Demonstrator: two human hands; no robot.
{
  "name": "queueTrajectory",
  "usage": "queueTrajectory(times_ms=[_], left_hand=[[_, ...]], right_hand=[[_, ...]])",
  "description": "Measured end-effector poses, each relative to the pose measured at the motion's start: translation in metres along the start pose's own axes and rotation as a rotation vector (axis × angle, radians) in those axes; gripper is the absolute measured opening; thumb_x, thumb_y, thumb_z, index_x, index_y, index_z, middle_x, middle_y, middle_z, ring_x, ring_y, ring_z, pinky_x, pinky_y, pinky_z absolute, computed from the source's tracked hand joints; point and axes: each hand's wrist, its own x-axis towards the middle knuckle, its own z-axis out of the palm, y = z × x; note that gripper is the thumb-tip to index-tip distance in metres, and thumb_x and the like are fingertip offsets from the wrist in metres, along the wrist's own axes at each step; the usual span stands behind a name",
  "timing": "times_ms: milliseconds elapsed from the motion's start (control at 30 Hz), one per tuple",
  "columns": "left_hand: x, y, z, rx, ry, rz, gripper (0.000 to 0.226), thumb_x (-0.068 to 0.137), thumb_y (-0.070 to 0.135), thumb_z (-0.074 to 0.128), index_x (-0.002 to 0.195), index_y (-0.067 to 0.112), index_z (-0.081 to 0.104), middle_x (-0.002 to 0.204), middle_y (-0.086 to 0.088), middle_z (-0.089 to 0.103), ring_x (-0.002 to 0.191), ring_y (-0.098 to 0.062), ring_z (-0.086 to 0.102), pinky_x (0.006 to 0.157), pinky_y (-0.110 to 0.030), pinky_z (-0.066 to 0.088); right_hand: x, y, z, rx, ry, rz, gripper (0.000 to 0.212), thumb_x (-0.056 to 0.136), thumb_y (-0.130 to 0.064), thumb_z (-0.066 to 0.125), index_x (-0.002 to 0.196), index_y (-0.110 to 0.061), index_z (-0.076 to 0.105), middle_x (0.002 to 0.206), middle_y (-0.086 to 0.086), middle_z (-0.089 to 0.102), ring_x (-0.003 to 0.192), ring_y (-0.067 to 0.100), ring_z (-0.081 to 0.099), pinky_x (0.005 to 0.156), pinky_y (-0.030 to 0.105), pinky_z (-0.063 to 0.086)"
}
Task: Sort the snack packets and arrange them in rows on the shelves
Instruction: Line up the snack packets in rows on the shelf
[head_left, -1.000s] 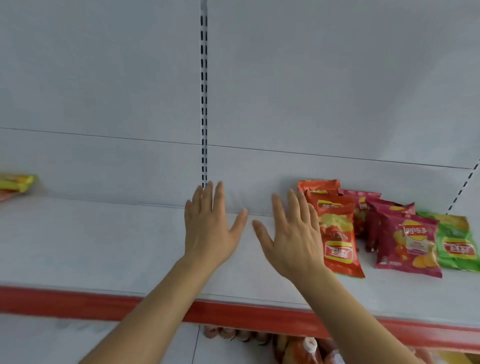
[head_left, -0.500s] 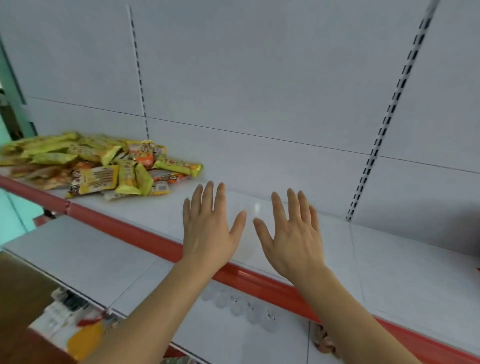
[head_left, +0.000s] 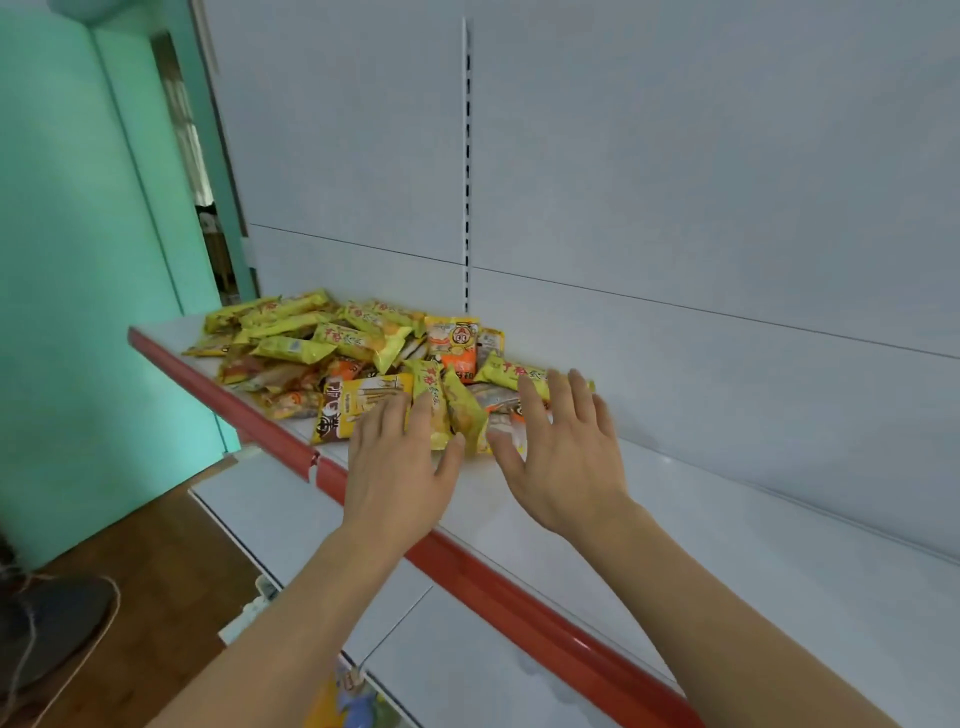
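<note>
On the white shelf (head_left: 727, 545) with the red front edge strip (head_left: 498, 582), a loose heap of snack packets (head_left: 363, 358) sits at the left end, near the back panel. Packets are mixed, not in rows: mostly long yellow ones, long axes pointing all ways, many running roughly left-right along the shelf. An orange packet with a cartoon face (head_left: 453, 345) lies near the back of the heap, long axis front-to-back, top end toward the back panel. A wide yellow-and-brown packet (head_left: 358, 402) lies at the front of the heap, just beside the red strip, long axis roughly left-right. A long yellow packet (head_left: 519, 371) at the right edge of the heap lies slanted, pointing right and slightly forward.

Left hand (head_left: 397, 462) palm down, fingers straight and slightly spread, fingertips over the front packets; touching or just above, cannot tell. Right hand (head_left: 563, 457) palm down, fingers spread, thumb out, over the right edge of the heap; contact also unclear. Neither grips anything.

Lower white shelf (head_left: 291, 525) below. Mint-green wall (head_left: 67, 260) at left, wooden floor (head_left: 171, 597) underneath.
</note>
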Motion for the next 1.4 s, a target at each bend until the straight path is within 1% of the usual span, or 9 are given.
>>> queueTrajectory(times_ms=[133, 267, 500, 600, 800, 900, 1067, 1233, 1400], left_hand=[[0.028, -0.028, 0.008, -0.041, -0.039, 0.001, 0.054, 0.104, 0.047, 0.042, 0.141, 0.010, 0.054, 0.140, -0.011, 0.059, 0.134, -0.034, 0.051, 0.109, -0.052, 0.043], [0.054, -0.057, 0.022, -0.067, -0.122, 0.077, 0.035, 0.107, 0.031, 0.043, 0.134, 0.016, 0.060, 0.136, -0.003, 0.062, 0.131, -0.025, 0.049, 0.109, -0.040, 0.040], [0.100, -0.088, 0.027, -0.201, -0.182, 0.263, 0.026, 0.105, 0.033, 0.048, 0.108, 0.018, 0.068, 0.093, 0.003, 0.069, 0.096, -0.023, 0.058, 0.076, -0.036, 0.045], [0.115, -0.096, 0.032, -0.264, -0.199, 0.308, 0.024, 0.104, 0.035, 0.049, 0.106, 0.018, 0.067, 0.092, 0.004, 0.067, 0.088, -0.019, 0.058, 0.068, -0.034, 0.046], [0.121, -0.086, 0.028, -0.663, -0.217, 0.237, 0.036, 0.105, 0.048, 0.048, 0.113, 0.020, 0.068, 0.098, 0.011, 0.067, 0.088, -0.010, 0.063, 0.073, -0.031, 0.052], [0.127, -0.067, 0.022, -1.076, -0.417, 0.064, 0.048, 0.099, 0.065, 0.047, 0.106, 0.022, 0.067, 0.092, 0.005, 0.074, 0.086, -0.015, 0.071, 0.078, -0.039, 0.057], [0.142, -0.059, 0.026, -1.363, -0.432, -0.139, 0.023, 0.101, 0.046, 0.060, 0.112, 0.027, 0.064, 0.097, -0.002, 0.072, 0.088, -0.021, 0.069, 0.076, -0.037, 0.055], [0.159, -0.075, 0.030, -1.372, -0.449, -0.219, 0.027, 0.097, 0.048, 0.066, 0.117, 0.030, 0.062, 0.106, 0.001, 0.072, 0.096, -0.017, 0.070, 0.088, -0.043, 0.058], [0.164, -0.088, 0.027, -1.209, -0.424, -0.165, 0.036, 0.100, 0.057, 0.054, 0.080, 0.028, 0.057, 0.065, 0.009, 0.050, 0.051, 0.001, 0.048, 0.055, -0.022, 0.039]], right_hand=[[0.037, -0.022, 0.024, -0.031, -0.099, -0.024, 0.085, 0.089, -0.067, 0.011, 0.157, -0.017, 0.028, 0.160, 0.017, 0.030, 0.152, 0.038, 0.017, 0.122, 0.056, 0.018], [0.057, -0.041, 0.048, -0.107, -0.185, -0.016, 0.079, 0.089, -0.061, 0.017, 0.156, -0.019, 0.024, 0.156, 0.012, 0.038, 0.148, 0.036, 0.024, 0.118, 0.054, 0.026], [0.073, -0.063, 0.052, -0.054, -0.306, 0.181, 0.032, 0.092, -0.033, 0.048, 0.122, -0.024, 0.056, 0.109, 0.004, 0.064, 0.107, 0.032, 0.060, 0.077, 0.038, 0.051], [0.068, -0.065, 0.048, -0.025, -0.183, 0.257, 0.018, 0.095, -0.029, 0.051, 0.108, -0.024, 0.061, 0.094, -0.001, 0.062, 0.093, 0.031, 0.061, 0.069, 0.037, 0.051], [0.046, -0.078, 0.029, 0.064, 0.423, 0.291, 0.022, 0.090, -0.019, 0.071, 0.111, -0.016, 0.072, 0.099, 0.000, 0.071, 0.085, 0.026, 0.065, 0.065, 0.034, 0.053], [0.046, -0.098, 0.032, 0.180, 0.431, 0.245, 0.029, 0.090, -0.023, 0.073, 0.118, -0.017, 0.070, 0.105, -0.004, 0.072, 0.088, 0.018, 0.067, 0.073, 0.030, 0.053], [0.059, -0.083, 0.040, 0.160, 0.421, 0.217, 0.029, 0.100, -0.022, 0.054, 0.123, -0.015, 0.069, 0.121, -0.003, 0.070, 0.113, 0.021, 0.062, 0.091, 0.032, 0.051], [0.095, -0.025, 0.052, -0.084, 0.045, 0.442, 0.051, 0.097, -0.011, 0.051, 0.148, -0.013, 0.044, 0.153, 0.005, 0.045, 0.143, 0.029, 0.031, 0.116, 0.040, 0.031], [0.122, 0.002, 0.078, -0.379, -0.243, 0.427, 0.058, 0.091, -0.021, 0.057, 0.145, -0.025, 0.039, 0.146, 0.001, 0.045, 0.139, 0.028, 0.033, 0.112, 0.041, 0.030]])
